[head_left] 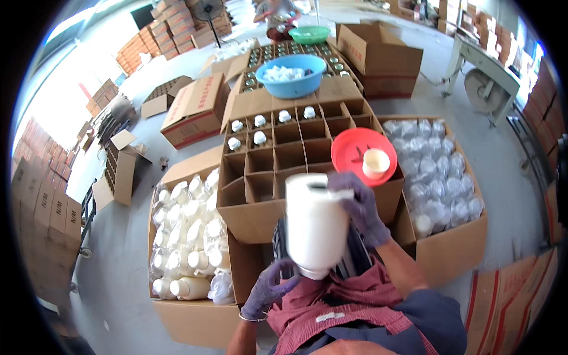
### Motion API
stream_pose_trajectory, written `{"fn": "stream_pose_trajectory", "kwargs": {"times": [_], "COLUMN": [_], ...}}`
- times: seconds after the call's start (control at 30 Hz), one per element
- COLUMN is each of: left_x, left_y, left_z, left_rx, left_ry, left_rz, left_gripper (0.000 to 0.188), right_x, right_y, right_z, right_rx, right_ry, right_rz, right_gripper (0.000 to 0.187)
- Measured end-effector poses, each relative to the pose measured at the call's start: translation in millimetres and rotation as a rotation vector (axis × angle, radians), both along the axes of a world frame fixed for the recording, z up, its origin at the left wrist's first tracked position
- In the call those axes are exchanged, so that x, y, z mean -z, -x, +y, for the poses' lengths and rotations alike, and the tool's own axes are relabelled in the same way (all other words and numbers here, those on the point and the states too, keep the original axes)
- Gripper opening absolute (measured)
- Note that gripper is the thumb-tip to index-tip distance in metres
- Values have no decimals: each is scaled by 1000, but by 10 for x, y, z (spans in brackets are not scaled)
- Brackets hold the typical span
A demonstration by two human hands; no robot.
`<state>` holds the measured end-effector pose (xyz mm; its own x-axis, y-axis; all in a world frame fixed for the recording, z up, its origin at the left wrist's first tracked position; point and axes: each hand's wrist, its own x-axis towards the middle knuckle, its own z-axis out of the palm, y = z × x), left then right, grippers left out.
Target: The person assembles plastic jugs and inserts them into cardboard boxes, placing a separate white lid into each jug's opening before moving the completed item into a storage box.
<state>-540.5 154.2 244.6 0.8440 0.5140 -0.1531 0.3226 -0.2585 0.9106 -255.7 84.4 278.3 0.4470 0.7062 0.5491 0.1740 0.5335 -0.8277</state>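
Note:
In front of my lap, a white plastic bottle [318,228] hangs with its narrow end down, slightly blurred. My right hand [364,210], in a purple-grey glove, grips it near the top. My left hand [269,289], gloved alike, is by the bottle's lower end with thumb and fingers apart; whether a fingertip touches it I cannot tell. Just beyond is a carton with cardboard dividers [290,155], where several white-capped bottles [259,138] stand in the far cells. On its right side rests a red basin [349,144] holding a cream cup [376,163] and small dark pieces.
Left stands a carton of bagged white bottles [192,222]; right, a carton of clear plastic-wrapped pieces [435,171]. A blue basin [290,89] of white pieces sits on a farther carton, near a green basin [310,34] and another person [277,21]. A machine [485,77] stands far right.

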Motion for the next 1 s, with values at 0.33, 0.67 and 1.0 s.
{"fn": "stream_pose_trajectory", "kwargs": {"times": [0.33,0.67,1.0], "left_x": [534,422,498], "left_y": [-883,-678,-205], "left_z": [-44,-84,232], "left_rx": [-77,-114,-45], "left_ry": [47,376,854], "left_rz": [-463,-577,-917], "left_gripper": [34,39,39], "right_x": [813,576,664], "right_y": [102,-246,-571], "right_z": [-744,-745,-1017], "right_rx": [-114,-312,109], "right_ry": [254,259,732], "right_rz": [-621,-656,-557], "right_gripper": [29,35,46]}}
